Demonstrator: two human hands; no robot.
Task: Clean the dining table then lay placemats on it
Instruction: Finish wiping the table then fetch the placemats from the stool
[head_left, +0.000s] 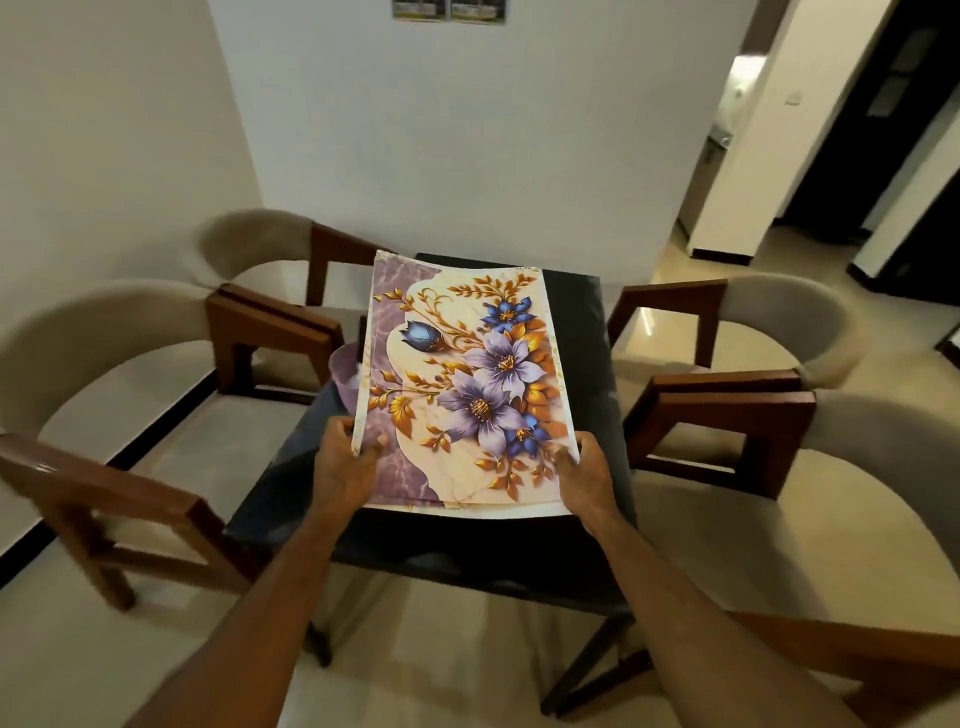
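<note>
room: small dining corner, white walls, glossy pale floor, doorway off to the right, four padded chairs (130, 358) with wooden arms pulled in round the sides
counter: dark counter (597, 364), narrow, runs straight away from the person, top looks bare apart from what's being held over it, so I'd guess the wiping part is done
placemats: floral placemats (467, 384), purple and blue flowers with gold leaves on cream, looks like a stack of a few since extra edges peek out along the near end, can't count them
where they are: held over the middle of the counter, near end lifted in the hands, far end reaching toward the wall, can't tell if that end touches the top
long axis: points away from the person, same way as the counter
purple thing: something purple (345, 379) pokes out from under the left edge, maybe another mat or a cloth, too hidden to say
left hand: left hand (348, 462) clamped on the near left corner, thumb on top
right hand: right hand (584, 475) gripping the near right corner, fingers spread over the print
arms: both stretched forward, about level, neither nearer
next bit: probably peel one off and turn it toward a chair
</note>
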